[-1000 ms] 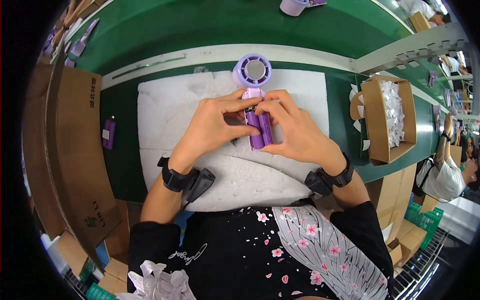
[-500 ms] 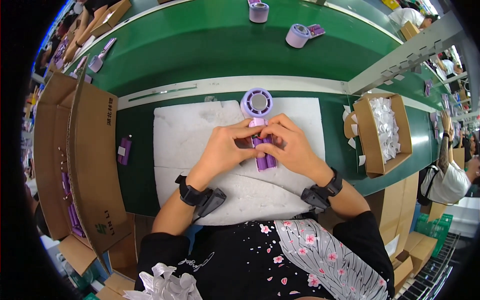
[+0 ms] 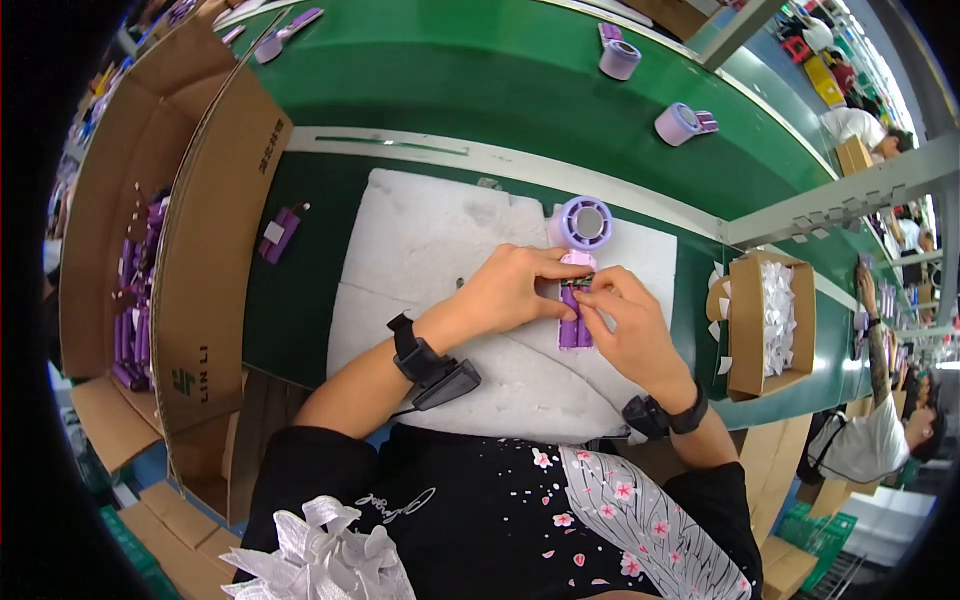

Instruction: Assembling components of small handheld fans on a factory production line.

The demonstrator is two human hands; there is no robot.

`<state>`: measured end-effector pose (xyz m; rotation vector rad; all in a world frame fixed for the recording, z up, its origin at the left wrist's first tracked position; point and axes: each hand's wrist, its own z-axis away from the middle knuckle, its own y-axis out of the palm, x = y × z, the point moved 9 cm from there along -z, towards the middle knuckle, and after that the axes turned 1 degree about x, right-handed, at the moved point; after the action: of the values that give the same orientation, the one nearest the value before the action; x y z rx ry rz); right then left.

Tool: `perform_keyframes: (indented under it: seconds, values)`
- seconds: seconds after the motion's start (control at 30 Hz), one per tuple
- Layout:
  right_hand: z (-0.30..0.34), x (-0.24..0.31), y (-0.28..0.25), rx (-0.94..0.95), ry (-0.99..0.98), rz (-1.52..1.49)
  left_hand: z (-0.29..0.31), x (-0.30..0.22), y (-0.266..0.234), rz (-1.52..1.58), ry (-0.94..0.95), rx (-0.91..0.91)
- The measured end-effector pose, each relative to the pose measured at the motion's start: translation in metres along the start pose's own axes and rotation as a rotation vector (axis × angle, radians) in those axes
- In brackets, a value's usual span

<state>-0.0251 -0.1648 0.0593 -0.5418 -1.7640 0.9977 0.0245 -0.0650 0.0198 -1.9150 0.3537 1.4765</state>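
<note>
A light purple handheld fan [image 3: 556, 232] lies on a white foam sheet [image 3: 410, 235], its round head away from me and its handle toward me. The handle is uncovered and shows purple battery cells [image 3: 576, 333] and a small green circuit board [image 3: 577, 282]. My left hand [image 3: 512, 288] grips the handle from its left side, thumb on the cells and fingers near the board. From the right, my right hand [image 3: 632, 318] has thumb and fingertips pinched beside the board. What is between those fingertips is too small to make out.
On the left stands a tall carton [image 3: 222, 250] holding purple battery packs; one loose battery pack [image 3: 280, 236] lies beside it. A box of white pieces [image 3: 745, 335] is at the right. Beyond a pale rail [image 3: 660, 205], more fans [image 3: 677, 124] lie on the green belt. A metal post [image 3: 850, 205] rises at the right.
My view has swung left, so the foam and fan appear further right and more of the carton's inside shows. My right hand has drawn back slightly, uncovering more of the circuit board.
</note>
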Motion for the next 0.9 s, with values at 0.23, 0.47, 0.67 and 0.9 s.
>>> perform_keyframes:
  seconds: [0.23, 0.47, 0.67, 0.9]
  values:
    - [0.009, 0.011, -0.004, 0.099, -0.010, 0.033, 0.004, -0.011, -0.003, -0.100, 0.174, -0.095]
    - [-0.059, -0.006, -0.046, -0.306, -0.041, 0.272, 0.029, -0.009, -0.111, -0.310, -0.018, -0.505]
    - [0.002, 0.185, -0.117, -0.302, -0.297, -0.376, 0.126, 0.027, -0.234, -0.849, -0.411, -0.611]
    - [0.030, 0.196, -0.139, -0.216, -0.497, -0.318, 0.169, 0.097, -0.265, -0.883, -0.755, -0.463]
